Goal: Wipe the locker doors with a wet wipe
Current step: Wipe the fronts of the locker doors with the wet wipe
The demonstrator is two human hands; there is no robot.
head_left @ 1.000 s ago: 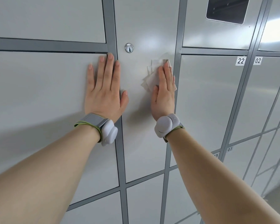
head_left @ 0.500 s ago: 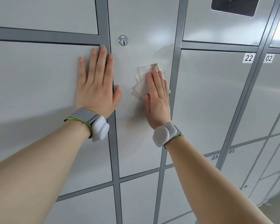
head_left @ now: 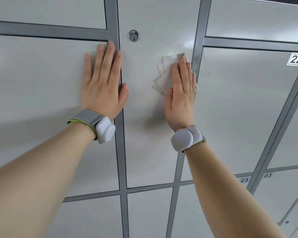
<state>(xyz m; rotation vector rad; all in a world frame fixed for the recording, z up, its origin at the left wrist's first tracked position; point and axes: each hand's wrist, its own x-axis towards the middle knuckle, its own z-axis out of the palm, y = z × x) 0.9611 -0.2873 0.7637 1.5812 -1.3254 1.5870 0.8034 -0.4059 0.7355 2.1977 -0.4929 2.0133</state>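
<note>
Both forearms are reaching up, wrist devices (head_left: 105, 129) strapped on. Left hand (head_left: 101, 86) is lying flat, fingers (head_left: 108, 62) straight and slightly apart, across the left door (head_left: 41, 83) and grey frame strip (head_left: 118, 152). Right hand (head_left: 181, 98) is pressing the folded wet wipe (head_left: 167, 73) against the middle locker door (head_left: 150, 134) near its right edge, fingers straight and together. Keyhole (head_left: 133, 35) is sitting above-left of the wipe; label 22 (head_left: 296, 59) far right.

Two hands (head_left: 103, 86) (head_left: 181, 100), one wipe (head_left: 166, 74)
</note>
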